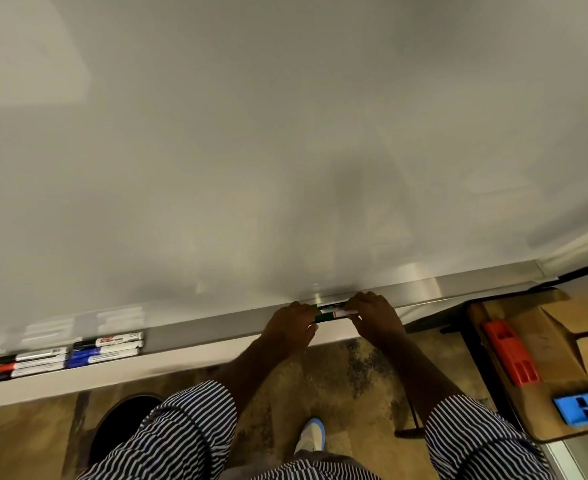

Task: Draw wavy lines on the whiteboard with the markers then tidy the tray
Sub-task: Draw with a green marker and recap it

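Both hands meet over the tray (216, 336): the left hand (290, 323) curls round the green marker (330, 315) at its cap end, the right hand (372, 315) pinches its barrel. Likely uncapping or recapping; a straight pull or push comes next. Beyond, the whiteboard (285, 133) looks bare of lines.

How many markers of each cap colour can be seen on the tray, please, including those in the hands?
Black caps: 3
Blue caps: 2
Red cap: 1
Green cap, gripped between both hands: 1
Total: 7 markers; more may be hidden by the hands.
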The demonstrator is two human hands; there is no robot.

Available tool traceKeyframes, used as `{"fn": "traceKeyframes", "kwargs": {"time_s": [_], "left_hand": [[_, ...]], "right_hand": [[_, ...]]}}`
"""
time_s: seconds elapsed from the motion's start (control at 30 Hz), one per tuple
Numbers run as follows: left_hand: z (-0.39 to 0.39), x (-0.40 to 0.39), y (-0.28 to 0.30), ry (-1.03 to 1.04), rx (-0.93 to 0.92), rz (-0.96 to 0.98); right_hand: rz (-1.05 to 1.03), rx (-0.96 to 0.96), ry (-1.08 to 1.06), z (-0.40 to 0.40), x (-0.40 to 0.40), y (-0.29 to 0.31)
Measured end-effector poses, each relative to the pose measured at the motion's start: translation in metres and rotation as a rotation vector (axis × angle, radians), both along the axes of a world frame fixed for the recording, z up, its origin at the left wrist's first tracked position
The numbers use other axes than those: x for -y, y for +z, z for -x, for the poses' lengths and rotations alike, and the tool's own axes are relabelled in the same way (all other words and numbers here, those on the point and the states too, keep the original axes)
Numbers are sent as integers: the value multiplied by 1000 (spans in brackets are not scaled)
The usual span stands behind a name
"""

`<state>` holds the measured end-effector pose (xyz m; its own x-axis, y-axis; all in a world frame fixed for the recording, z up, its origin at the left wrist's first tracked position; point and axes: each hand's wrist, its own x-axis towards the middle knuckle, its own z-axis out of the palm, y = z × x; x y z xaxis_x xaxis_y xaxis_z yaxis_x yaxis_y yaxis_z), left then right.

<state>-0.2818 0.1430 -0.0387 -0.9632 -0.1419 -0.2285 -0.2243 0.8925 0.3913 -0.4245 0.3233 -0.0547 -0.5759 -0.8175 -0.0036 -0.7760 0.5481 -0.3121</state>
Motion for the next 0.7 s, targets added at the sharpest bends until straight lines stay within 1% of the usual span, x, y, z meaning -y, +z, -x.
{"fn": "traceKeyframes", "kwargs": {"time_s": [0.2,0.4,0.53,0.63,0.7], "left_hand": [[12,-7,0,17,45,4],[15,-15,-4,17,79,13],[12,-15,-6,58,31,-26],[5,-9,-2,101,-47,-83],[-2,-3,3,134,-129,-104]], "right_hand": [[31,83,21,10,-4,-12],[-10,188,1,11,1,-13],[9,197,-13,7,0,-13],[58,197,-5,5,4,-9],[113,277,-37,1,11,0]]}}
